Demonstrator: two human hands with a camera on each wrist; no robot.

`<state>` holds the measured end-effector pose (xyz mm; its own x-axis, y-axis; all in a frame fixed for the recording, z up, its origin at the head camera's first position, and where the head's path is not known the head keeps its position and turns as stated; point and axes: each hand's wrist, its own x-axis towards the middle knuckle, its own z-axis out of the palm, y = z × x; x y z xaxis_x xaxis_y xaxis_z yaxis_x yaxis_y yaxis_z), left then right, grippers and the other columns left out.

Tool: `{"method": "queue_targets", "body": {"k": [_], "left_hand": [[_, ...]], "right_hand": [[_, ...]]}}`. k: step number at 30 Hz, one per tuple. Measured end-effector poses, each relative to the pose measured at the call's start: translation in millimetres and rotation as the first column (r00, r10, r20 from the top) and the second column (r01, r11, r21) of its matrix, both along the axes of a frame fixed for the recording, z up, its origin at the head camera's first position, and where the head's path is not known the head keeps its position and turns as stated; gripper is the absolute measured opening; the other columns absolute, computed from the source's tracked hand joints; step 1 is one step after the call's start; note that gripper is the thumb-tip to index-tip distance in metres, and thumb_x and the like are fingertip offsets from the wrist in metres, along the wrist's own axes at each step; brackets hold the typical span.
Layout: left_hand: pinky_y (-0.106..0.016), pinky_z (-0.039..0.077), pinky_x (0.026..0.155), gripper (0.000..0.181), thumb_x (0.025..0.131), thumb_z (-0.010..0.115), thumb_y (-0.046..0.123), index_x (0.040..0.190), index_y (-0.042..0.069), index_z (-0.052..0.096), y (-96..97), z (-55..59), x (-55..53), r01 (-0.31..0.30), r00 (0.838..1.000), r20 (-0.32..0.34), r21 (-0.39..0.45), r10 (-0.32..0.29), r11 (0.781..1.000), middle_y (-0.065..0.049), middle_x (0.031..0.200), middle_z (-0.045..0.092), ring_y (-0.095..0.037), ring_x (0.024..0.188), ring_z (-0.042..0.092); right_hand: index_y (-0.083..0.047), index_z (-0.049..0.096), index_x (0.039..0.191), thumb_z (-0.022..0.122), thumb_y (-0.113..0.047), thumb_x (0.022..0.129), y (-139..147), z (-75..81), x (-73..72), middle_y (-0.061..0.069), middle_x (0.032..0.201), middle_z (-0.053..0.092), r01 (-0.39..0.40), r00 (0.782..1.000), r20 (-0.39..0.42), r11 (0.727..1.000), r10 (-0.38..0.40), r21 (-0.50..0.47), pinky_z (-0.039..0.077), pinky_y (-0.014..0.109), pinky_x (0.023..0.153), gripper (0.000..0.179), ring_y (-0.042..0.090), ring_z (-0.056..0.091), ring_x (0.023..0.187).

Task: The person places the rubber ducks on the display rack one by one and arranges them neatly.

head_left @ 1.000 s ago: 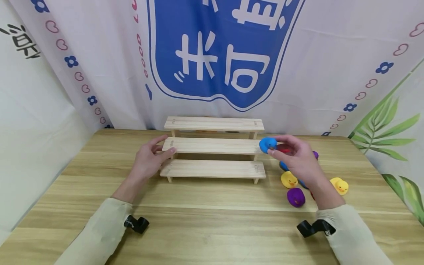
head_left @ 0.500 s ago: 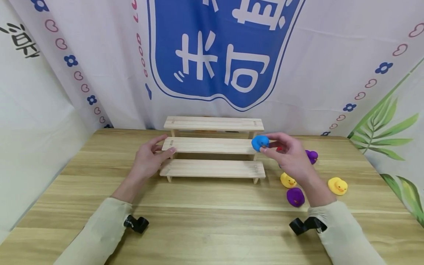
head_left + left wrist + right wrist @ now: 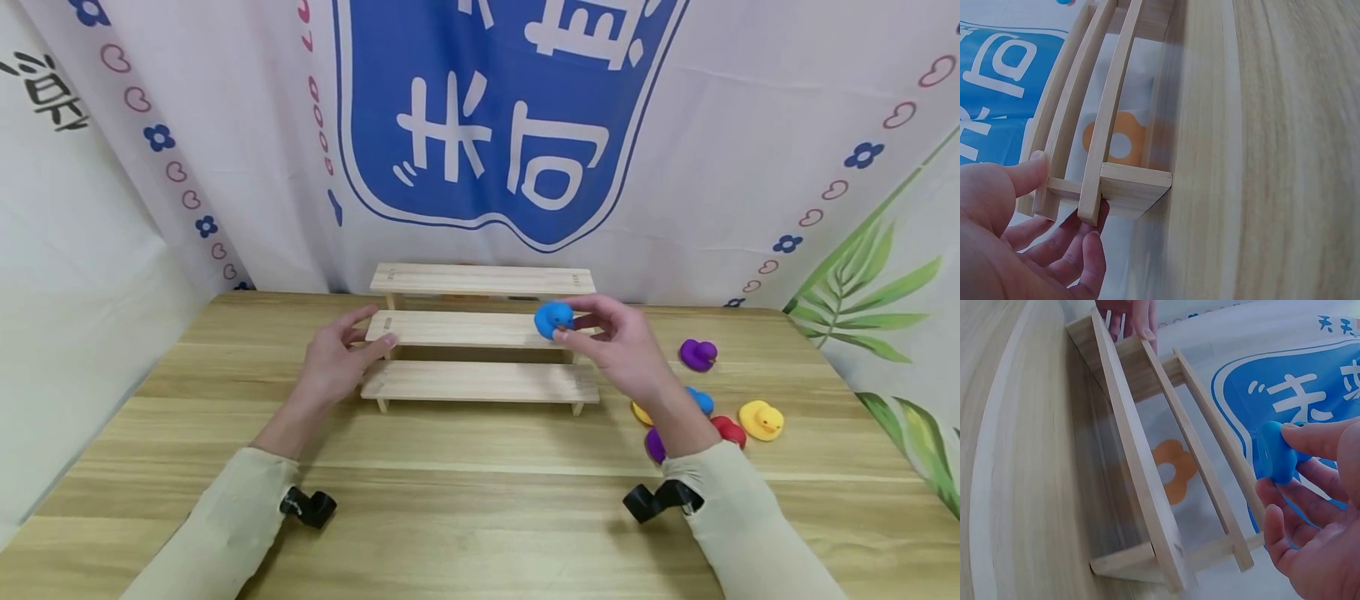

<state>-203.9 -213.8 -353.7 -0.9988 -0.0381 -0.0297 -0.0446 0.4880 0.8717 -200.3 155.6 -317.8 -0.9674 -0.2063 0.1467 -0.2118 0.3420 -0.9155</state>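
Observation:
A three-tier wooden step rack [image 3: 450, 330] stands on the table near the back curtain. My left hand [image 3: 337, 358] holds its left end; in the left wrist view the thumb [image 3: 1030, 174] lies on the middle tier and the fingers curl beneath. Between thumb and fingers of my right hand [image 3: 626, 350] is a blue rubber duck [image 3: 552, 320], held over the right part of the middle tier. The right wrist view has the duck [image 3: 1277, 453] pinched, apart from the boards. From the head view, the right hand hides the right end of the middle tier.
Right of the rack lie loose ducks: purple [image 3: 698, 355], blue [image 3: 701, 401], red [image 3: 729, 432] and yellow [image 3: 761, 421]. The right forearm partly covers another yellow one [image 3: 641, 414] and a purple one [image 3: 655, 446]. Behind the rack hangs a white and blue curtain [image 3: 487, 225].
My right hand has carried the blue duck leftward, from the middle tier's right end to farther in over it. The left hand keeps its hold on the rack.

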Motion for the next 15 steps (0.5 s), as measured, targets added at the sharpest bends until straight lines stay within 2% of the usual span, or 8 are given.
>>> {"method": "queue_targets", "body": {"k": [3,6,10,15], "left_hand": [[-0.026,0.050,0.080,0.076,0.088,0.069,0.052,0.153,0.026,0.037,0.0,-1.0,0.4,-0.002,1.000,0.000,0.001,0.002,1.000,-0.012,0.133,0.061,-0.027,0.118,0.058],[-0.027,0.050,0.083,0.076,0.088,0.069,0.052,0.153,0.026,0.037,0.0,-1.0,0.2,-0.002,1.000,-0.001,0.000,0.002,1.000,-0.012,0.132,0.061,-0.027,0.120,0.057],[-0.026,0.049,0.085,0.077,0.088,0.068,0.052,0.153,0.025,0.037,0.6,-1.3,0.3,0.002,1.000,-0.002,0.005,-0.002,1.000,-0.012,0.132,0.061,-0.026,0.122,0.057],[-0.025,0.049,0.082,0.077,0.088,0.069,0.052,0.153,0.025,0.037,1.6,-1.4,0.6,-0.003,1.000,-0.005,0.007,0.003,1.000,-0.012,0.132,0.061,-0.026,0.120,0.057]], "right_hand": [[-0.023,0.063,0.126,0.076,-0.036,0.087,-5,0.7,0.3,0.003,0.123,0.061,-0.016,0.999,0.030,1.000,0.016,-0.005,0.055,0.039,0.088,0.043,0.024,0.062,0.109],[-0.025,0.063,0.126,0.077,-0.037,0.086,-9,1.0,-0.6,0.003,0.123,0.061,-0.020,0.998,0.057,1.000,0.020,-0.009,0.054,0.040,0.087,0.043,0.024,0.060,0.110],[-0.028,0.064,0.126,0.076,-0.038,0.087,-15,2.5,-3.5,0.001,0.120,0.063,-0.023,0.998,0.053,1.000,0.022,0.017,0.053,0.034,0.087,0.042,0.022,0.058,0.112],[-0.028,0.064,0.125,0.075,-0.037,0.088,-20,6.4,-7.4,-0.001,0.117,0.064,-0.045,0.999,0.026,0.998,0.044,0.041,0.052,0.036,0.090,0.040,0.019,0.058,0.112]]}}
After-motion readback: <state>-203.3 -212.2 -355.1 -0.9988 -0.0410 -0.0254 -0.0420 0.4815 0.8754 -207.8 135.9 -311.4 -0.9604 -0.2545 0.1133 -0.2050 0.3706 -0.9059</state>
